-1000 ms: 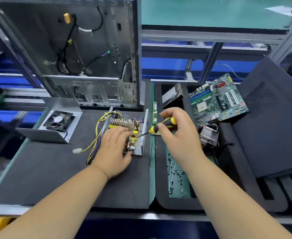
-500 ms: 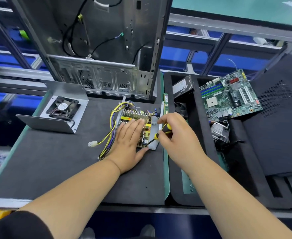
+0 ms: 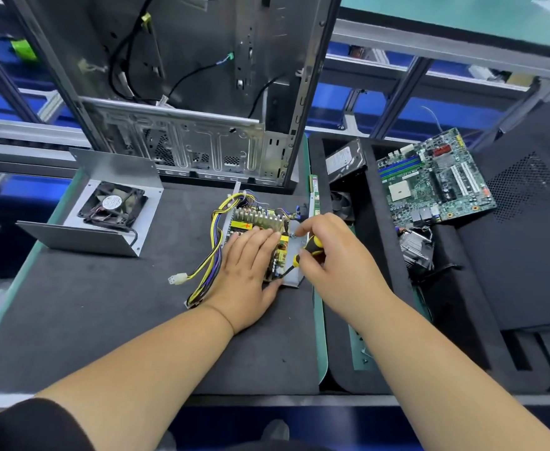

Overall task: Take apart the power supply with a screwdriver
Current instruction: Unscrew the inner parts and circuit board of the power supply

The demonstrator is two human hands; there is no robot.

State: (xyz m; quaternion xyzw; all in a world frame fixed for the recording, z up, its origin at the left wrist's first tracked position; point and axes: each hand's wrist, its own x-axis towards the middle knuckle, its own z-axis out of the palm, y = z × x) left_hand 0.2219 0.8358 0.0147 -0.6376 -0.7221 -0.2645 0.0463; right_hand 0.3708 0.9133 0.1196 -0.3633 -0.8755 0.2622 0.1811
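Head view: the left hand (image 3: pixel 250 271) lies flat, fingers straight, pinning the opened power supply's yellow-and-green circuit board (image 3: pixel 280 249) to the dark-matted counter (image 3: pixel 104 314), likely steadying it while the right hand (image 3: pixel 335 255) grips the yellow-and-black screwdriver (image 3: pixel 306 252) at a near-corner screw.

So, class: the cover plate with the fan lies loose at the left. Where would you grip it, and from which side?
Grip the cover plate by its upright back flange, coming from above and behind. That bare metal edge stands clear of the mat, while the fan and its cable sit on the flat part, so the hands would likely avoid them.
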